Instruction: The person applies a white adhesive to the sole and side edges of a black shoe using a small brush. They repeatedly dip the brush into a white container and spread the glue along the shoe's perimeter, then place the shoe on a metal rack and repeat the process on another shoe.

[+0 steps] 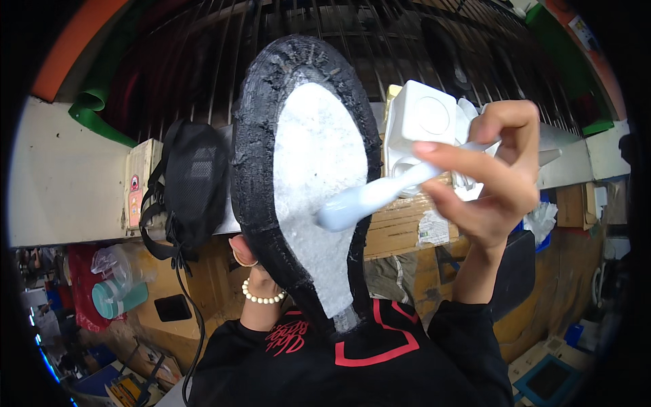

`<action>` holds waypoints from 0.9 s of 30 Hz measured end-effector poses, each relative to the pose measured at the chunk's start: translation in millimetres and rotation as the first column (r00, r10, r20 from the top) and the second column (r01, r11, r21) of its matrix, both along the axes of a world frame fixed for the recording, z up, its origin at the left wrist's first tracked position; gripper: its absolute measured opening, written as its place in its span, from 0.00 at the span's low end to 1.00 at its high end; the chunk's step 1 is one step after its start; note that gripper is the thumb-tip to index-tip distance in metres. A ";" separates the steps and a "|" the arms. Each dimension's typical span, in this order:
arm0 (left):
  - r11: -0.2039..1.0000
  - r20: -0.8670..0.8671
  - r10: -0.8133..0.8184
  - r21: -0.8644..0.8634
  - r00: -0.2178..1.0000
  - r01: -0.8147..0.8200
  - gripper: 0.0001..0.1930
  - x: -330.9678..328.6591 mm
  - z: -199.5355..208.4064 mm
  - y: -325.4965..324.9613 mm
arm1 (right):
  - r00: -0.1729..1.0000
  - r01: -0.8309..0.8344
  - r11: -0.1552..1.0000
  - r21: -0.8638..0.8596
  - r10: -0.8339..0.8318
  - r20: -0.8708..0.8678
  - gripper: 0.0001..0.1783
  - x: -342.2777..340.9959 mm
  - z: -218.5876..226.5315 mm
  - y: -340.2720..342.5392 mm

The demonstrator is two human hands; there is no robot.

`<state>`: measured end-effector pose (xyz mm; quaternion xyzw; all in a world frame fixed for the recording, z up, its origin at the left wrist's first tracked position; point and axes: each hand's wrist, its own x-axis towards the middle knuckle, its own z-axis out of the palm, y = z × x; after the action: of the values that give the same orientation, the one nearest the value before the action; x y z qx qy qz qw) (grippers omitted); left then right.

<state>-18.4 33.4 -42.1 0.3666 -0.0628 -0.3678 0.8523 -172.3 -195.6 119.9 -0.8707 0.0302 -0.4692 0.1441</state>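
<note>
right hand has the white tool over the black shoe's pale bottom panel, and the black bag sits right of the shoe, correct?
Wrong side: the head view shows the black bag left of the black shoe. The right hand does have the white tool over the shoe's pale bottom panel.

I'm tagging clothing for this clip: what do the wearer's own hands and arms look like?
Both sleeves are black and stop short of the wrists. The left hand, mostly hidden, has a cream bead bracelet at its wrist. The right hand is ungloved.
</note>
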 end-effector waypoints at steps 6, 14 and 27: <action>1.000 0.001 0.000 -0.022 1.000 0.000 0.52 0.3 4.9 -3.2 | 0.980 0.181 0.981 0.067 -0.186 0.071 0.19 8.6 -9.4 -9.4; 0.999 0.015 0.013 -0.039 1.000 -0.013 0.51 5.6 11.7 -6.8 | 0.992 0.114 0.991 0.070 -0.111 -0.057 0.18 1.5 -11.9 -7.6; 0.989 0.006 0.039 -0.140 0.999 -0.037 0.49 15.2 39.8 -23.2 | 0.947 -0.191 0.934 0.302 0.256 -0.194 0.18 -3.6 -49.3 35.5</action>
<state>-3.2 10.2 -2.2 0.3086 -0.0851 -0.3447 0.8825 -175.9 -160.1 70.6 -0.8877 0.0127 -0.3367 0.3136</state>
